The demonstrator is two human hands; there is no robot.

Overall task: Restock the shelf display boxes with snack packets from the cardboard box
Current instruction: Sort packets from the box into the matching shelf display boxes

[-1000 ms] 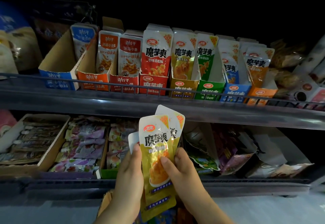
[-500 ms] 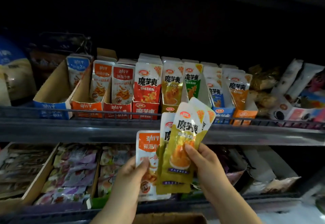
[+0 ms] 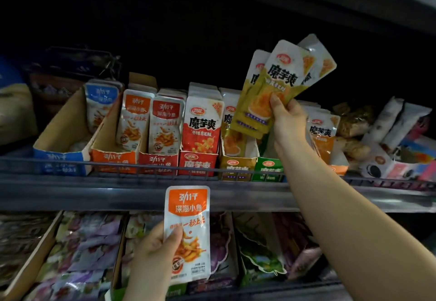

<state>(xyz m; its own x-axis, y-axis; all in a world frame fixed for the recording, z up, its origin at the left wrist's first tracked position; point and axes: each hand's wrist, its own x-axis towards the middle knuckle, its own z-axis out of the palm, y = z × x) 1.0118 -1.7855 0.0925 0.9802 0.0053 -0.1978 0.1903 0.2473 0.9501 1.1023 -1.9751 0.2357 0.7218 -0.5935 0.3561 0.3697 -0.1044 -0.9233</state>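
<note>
yellow foil snack packets (image 3: pixel 278 88), fanned and tilted, sit pinched in the right hand (image 3: pixel 286 121) just above the matching yellow cardboard display box (image 3: pixel 236 167), while the farther left hand (image 3: pixel 153 253) grips an orange-and-white packet (image 3: pixel 188 230) well below.

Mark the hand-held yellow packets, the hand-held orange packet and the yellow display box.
yellow packets (image 3: pixel 282 77): head view, front packet's printed face.
orange packet (image 3: pixel 187 202): head view, its orange top band.
yellow display box (image 3: pixel 236 162): head view, front panel.
</note>
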